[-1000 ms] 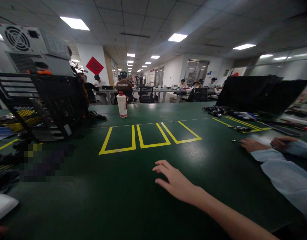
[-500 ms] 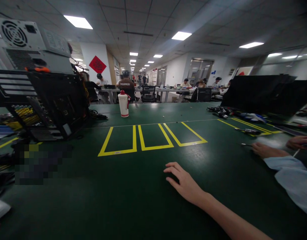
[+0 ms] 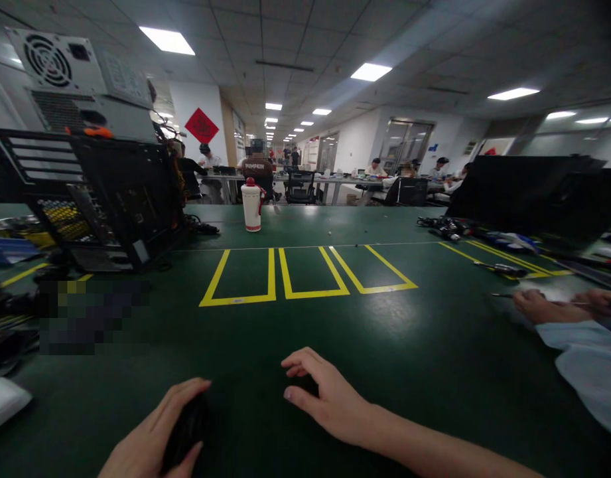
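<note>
My left hand [image 3: 153,431] is closed round a dark, rounded computer mouse [image 3: 186,428] at the bottom of the view, left of centre. Fingers lie over its far side and the thumb is on the near side, so part of it is hidden. To the right, my right hand [image 3: 325,395] hovers over the green tabletop [image 3: 245,338] with fingers loosely curved, thumb apart and nothing between them. It is a short way from the mouse. Beyond both hands, yellow tape [image 3: 318,293] marks three open-topped boxes on the table.
A white cup with a red lid [image 3: 252,209] stands behind the tape. At left are an open computer case [image 3: 136,212] with a power supply [image 3: 61,63] on top and a white object [image 3: 5,401]. On the right, a co-worker's hands [image 3: 544,307] hold a thin tool near cables [image 3: 442,227].
My left hand has come into view from the lower left with the mouse in it. My right hand has moved left and nearer to me, towards it.
</note>
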A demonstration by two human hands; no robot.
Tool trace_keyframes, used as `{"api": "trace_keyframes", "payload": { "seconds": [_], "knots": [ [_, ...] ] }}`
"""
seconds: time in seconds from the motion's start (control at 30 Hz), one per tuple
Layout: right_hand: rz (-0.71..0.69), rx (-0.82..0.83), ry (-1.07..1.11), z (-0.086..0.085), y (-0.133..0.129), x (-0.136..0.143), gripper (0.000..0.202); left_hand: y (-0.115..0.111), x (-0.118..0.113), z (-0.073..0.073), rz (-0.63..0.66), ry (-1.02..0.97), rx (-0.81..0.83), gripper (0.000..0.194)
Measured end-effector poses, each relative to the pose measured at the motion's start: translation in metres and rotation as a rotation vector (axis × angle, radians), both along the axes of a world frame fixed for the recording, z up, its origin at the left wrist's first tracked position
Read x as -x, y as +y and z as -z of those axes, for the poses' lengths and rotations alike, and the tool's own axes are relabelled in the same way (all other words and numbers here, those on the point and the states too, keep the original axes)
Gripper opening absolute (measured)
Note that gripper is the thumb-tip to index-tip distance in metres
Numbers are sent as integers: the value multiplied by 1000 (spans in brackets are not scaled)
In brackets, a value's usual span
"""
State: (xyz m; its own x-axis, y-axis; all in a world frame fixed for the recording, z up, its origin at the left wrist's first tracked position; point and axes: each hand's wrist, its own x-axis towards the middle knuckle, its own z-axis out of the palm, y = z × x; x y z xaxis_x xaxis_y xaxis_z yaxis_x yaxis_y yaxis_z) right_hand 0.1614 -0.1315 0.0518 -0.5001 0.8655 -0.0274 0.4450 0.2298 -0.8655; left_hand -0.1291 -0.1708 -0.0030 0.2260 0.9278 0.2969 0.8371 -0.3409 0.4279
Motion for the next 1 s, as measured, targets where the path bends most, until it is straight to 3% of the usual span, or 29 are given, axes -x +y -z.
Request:
{"api": "trace_keyframes", "payload": {
  "seconds": [0.1,0.2,0.33,0.53,0.7,0.87,1.0],
  "knots": [
    [22,89,106,7,14,24,37,35,-47,-19,145,-70,128,50],
    [95,92,191,19,39,34,26,70,-85,-35,216,-99,191,52],
    [237,98,259,29,68,26,24,105,-110,-36,188,-93,171,53],
    [275,94,363,31,92,11,20,137,-120,-22,253,-178,100,59],
    [293,89,321,29,100,9,21,146,-110,-24,343,-443,287,71],
    [280,77,357,30,102,9,24,155,-103,-19,448,-565,453,56],
    [246,80,395,28,100,9,34,156,-105,-17,444,-567,403,54]
  ]
}}
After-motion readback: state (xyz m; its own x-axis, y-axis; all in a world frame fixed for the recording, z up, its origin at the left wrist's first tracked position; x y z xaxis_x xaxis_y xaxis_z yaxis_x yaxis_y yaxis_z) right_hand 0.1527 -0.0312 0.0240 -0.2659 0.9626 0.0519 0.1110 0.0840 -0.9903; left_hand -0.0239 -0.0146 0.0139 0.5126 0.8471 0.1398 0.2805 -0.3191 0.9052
